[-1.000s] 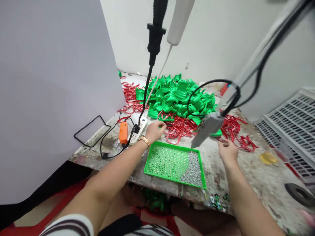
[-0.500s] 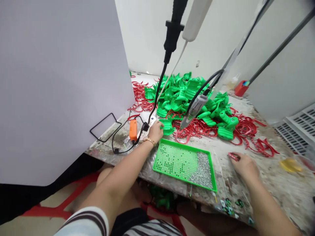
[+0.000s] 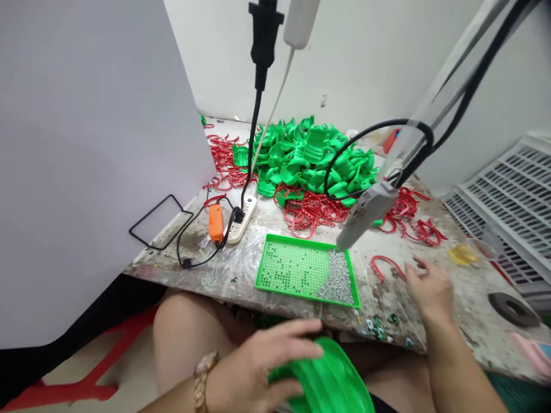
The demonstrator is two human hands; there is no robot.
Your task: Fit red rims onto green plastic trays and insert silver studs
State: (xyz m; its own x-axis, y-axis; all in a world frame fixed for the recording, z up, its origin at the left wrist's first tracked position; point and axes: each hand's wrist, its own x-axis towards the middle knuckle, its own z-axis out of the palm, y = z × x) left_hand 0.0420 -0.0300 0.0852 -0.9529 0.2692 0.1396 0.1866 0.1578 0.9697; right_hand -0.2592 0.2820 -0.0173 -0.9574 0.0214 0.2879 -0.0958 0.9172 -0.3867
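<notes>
My left hand (image 3: 258,367), with a gold wristwatch (image 3: 205,373), is below the bench edge over my lap, gripping a curved green plastic piece (image 3: 322,378). The fingers lie across its top. My right hand (image 3: 428,289) rests open on the stained workbench (image 3: 477,321), fingers apart, holding nothing. Just left of it lies a red plastic strip (image 3: 385,267). Beyond are a heap of green plastic pieces (image 3: 307,155) and a tangle of red strips (image 3: 310,212). A green tray (image 3: 301,242) holding a perforated board and small metal studs (image 3: 338,281) sits between my hands.
A grey hanging tool (image 3: 365,215) dangles on its black cable above the bench. A power strip (image 3: 239,221) with an orange device (image 3: 216,223) stands at the left, by a white partition (image 3: 86,143). A white slatted crate (image 3: 503,212) stands at the right.
My left hand has moved from the bench down toward my lap, carrying the green piece. My right hand has let go of the red strip, which now lies on the bench.
</notes>
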